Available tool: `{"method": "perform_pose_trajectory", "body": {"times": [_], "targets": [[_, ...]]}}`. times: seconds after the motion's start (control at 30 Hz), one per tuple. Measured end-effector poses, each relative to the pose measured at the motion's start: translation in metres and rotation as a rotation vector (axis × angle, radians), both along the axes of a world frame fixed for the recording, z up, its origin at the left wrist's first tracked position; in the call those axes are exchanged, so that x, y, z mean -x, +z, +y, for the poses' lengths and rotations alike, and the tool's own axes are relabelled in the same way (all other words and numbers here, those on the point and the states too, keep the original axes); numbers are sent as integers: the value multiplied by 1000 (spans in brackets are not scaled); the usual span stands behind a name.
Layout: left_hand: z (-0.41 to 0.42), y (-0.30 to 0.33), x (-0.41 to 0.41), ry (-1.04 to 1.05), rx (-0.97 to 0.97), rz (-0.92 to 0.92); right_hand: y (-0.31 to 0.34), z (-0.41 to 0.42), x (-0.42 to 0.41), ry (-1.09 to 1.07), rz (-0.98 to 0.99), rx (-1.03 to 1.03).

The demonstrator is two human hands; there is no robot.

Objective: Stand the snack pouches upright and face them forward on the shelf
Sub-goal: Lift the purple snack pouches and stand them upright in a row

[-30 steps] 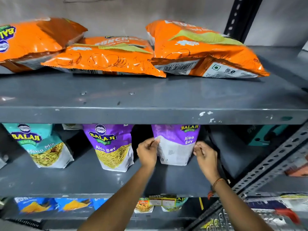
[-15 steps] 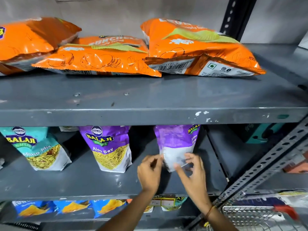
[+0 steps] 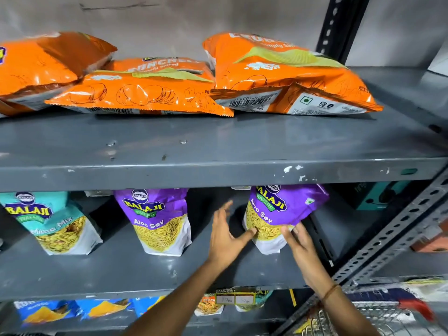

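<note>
On the middle shelf [image 3: 121, 270] stand a teal Balaji Mixed Mix pouch [image 3: 48, 221] and a purple Aloo Sev pouch [image 3: 157, 221], both upright with fronts forward. A second purple Aloo Sev pouch [image 3: 278, 209] stands to their right, front toward me, tilted with its top leaning right. My left hand [image 3: 225, 236] is at its lower left, fingers spread, only the thumb touching the pouch. My right hand [image 3: 303, 251] has its fingertips on the pouch's lower right corner.
Three orange chip bags [image 3: 145, 93] lie flat on the top shelf. A slotted steel brace [image 3: 388, 238] slants across at right, with a teal box [image 3: 378, 195] behind it. Blue packs [image 3: 48, 311] sit on the lowest shelf; a wire basket [image 3: 375, 318] is at bottom right.
The right purple pouch showed its white back, was turned edge-on, and now shows its printed front. My left hand has opened away from it; my right hand stays at its lower right.
</note>
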State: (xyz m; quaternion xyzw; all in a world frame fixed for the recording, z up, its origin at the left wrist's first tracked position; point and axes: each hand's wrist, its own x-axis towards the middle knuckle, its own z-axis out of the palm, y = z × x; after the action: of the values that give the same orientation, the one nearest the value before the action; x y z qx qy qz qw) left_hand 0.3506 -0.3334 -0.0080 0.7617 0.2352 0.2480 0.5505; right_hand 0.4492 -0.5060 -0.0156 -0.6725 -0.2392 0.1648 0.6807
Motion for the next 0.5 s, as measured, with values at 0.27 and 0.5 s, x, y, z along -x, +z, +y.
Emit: {"method": "perform_pose_trajectory", "body": {"times": [0.27,0.5], "targets": [[31,-2,-37,-198,129,136,0,17,-44,-104,69,154],[34,-3,-37,-152,109,195,5,35,-44,-96,257,170]]}}
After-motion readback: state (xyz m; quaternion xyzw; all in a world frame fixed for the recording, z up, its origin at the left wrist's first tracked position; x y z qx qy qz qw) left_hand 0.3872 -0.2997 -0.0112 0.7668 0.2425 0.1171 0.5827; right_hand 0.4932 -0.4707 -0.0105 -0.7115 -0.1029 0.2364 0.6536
